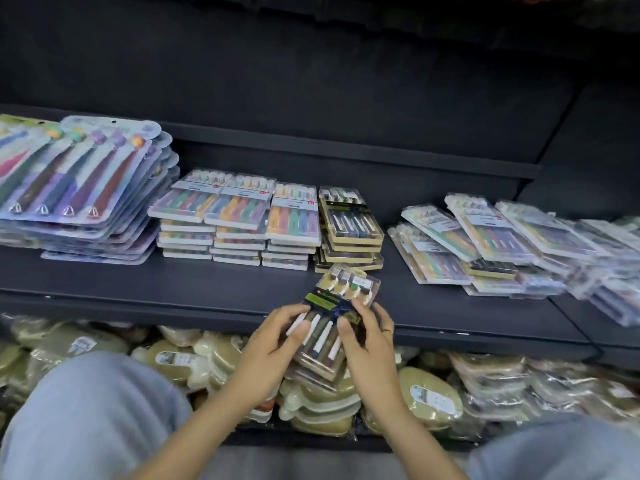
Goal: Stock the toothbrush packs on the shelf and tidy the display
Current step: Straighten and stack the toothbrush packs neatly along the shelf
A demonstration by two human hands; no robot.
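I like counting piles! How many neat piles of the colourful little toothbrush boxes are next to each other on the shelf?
3 piles, side by side mid-shelf: left pile, middle pile, right pile. The gold-and-black pile beside them is another kind. The heap farther right is jumbled, not neat.

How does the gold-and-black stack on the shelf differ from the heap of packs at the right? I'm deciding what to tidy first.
The gold-and-black stack sits fairly squared, pack on pack; the right-hand heap is fanned out, its packs skewed and overlapping. The stack holds one dark design; the heap is mostly pastel packs, with at least one dark pack buried in it. The stack stands narrow; the heap sprawls wide. Both lie flat on the same dark shelf.
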